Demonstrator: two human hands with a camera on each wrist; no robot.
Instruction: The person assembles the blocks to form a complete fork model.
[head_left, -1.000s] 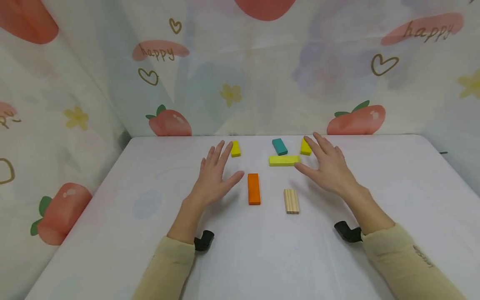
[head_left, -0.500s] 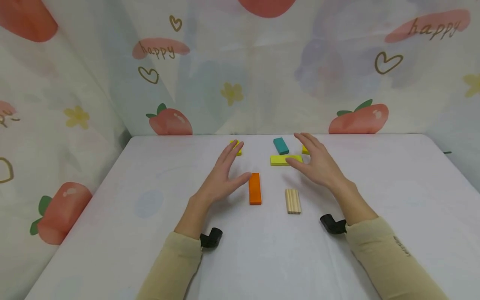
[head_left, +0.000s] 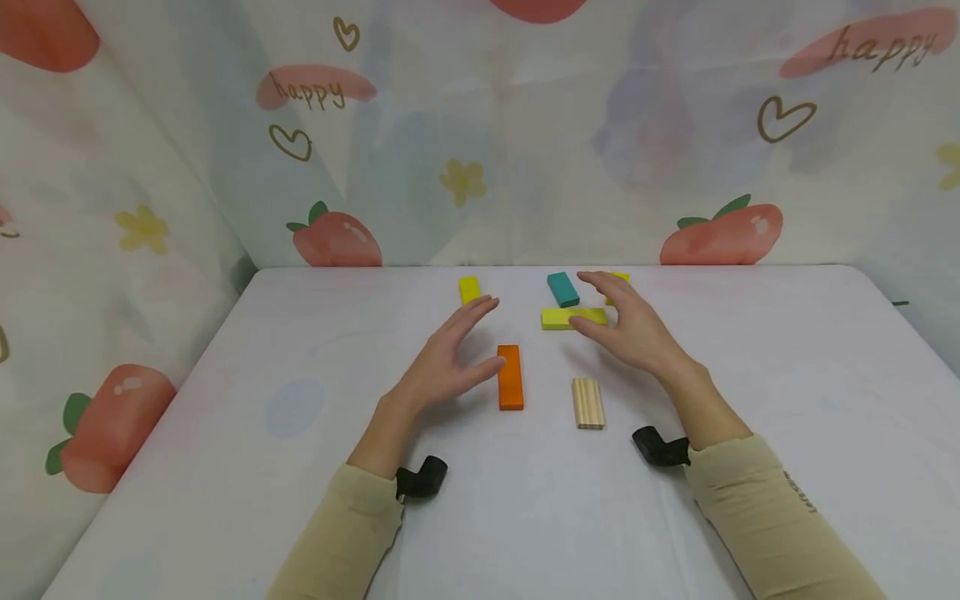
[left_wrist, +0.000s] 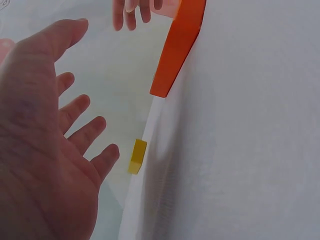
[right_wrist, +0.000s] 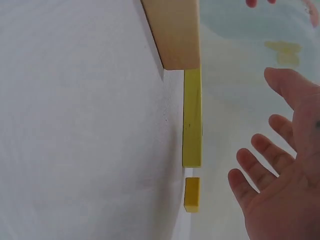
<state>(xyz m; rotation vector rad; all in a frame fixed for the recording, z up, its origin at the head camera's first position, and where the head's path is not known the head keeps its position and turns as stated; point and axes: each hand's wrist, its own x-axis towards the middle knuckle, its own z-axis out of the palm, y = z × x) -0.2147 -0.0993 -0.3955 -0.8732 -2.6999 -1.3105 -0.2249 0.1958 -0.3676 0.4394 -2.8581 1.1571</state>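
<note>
My left hand (head_left: pixel 444 360) hovers above the table with its fingers spread and nothing in them. Its thumb overlaps the upper part of an orange block (head_left: pixel 511 387) in the head view. A small yellow block (head_left: pixel 469 287) lies just past its fingertips. My right hand (head_left: pixel 633 327), likewise holding nothing, is held over the table, thumb apart from the fingers. From the head, its thumb covers part of a long yellow-green block (head_left: pixel 558 319). Behind its fingers another yellow block (head_left: pixel 622 276) is partly hidden. A teal block (head_left: pixel 563 289) lies left of those fingertips. Nearer me rests a ridged natural-wood block (head_left: pixel 588 404).
A white cloth covers the table (head_left: pixel 510 517). Printed fabric (head_left: pixel 525 142) hangs directly behind its back edge and along the left side. Black camera mounts (head_left: pixel 422 477) stick out from both wrists.
Both hands have moved inward, toward each other, above the blocks. The left fingers have come lower and bend more to the right. The blocks lie as before; the head view has shifted slightly.
</note>
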